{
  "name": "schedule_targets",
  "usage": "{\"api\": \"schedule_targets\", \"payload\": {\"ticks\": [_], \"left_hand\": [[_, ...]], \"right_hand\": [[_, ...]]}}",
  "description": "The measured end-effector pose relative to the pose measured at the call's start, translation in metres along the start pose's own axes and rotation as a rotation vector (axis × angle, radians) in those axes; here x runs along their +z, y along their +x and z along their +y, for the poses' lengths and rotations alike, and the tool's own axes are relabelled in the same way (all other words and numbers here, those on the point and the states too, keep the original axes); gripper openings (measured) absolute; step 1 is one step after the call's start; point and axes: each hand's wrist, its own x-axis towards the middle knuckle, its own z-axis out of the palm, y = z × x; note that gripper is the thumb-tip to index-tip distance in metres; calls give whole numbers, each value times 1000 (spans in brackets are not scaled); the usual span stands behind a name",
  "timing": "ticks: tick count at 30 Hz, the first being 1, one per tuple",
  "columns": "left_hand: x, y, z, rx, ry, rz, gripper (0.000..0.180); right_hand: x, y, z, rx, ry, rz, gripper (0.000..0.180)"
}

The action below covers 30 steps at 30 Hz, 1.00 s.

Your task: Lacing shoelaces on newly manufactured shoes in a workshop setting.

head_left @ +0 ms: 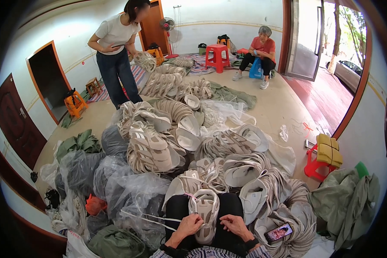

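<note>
A beige and white shoe upper point(205, 213) lies on my lap, toe pointing away from me. My left hand point(188, 226) pinches a white lace point(148, 218) at the upper's left edge; the lace runs off to the left across the plastic bags. My right hand point(235, 224) rests on the upper's right side with fingers curled against it. Both forearms enter from the bottom edge.
A big heap of bundled shoe uppers point(189, 142) fills the floor ahead. Clear plastic bags point(129, 189) and green sacks point(348, 202) flank me. A phone point(278, 232) lies at my right. One person stands at the back holding a bundle point(145, 61); another sits beside a red stool point(217, 56).
</note>
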Motion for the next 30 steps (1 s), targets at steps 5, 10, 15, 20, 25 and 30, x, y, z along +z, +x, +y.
{"api": "schedule_targets", "payload": {"ticks": [5,10,15,20,25,30], "left_hand": [[-1,3,2,-14,0,-10,24],[-3,5,0,-27,8,-11,24],[2,1,-7,15,26,-13,25],[7,-7,-5,-14,64,-136,28],[-3,-10,7,22,69,-45,25],[-28,23,2,-102,41,13,32]], "right_hand": [[-2,3,3,3,12,-5,20],[-2,4,-3,7,39,-9,20],[0,4,7,-39,49,-6,20],[1,-1,15,58,112,-20,20],[2,1,2,-31,39,-5,21],[1,9,10,28,62,-10,19]]}}
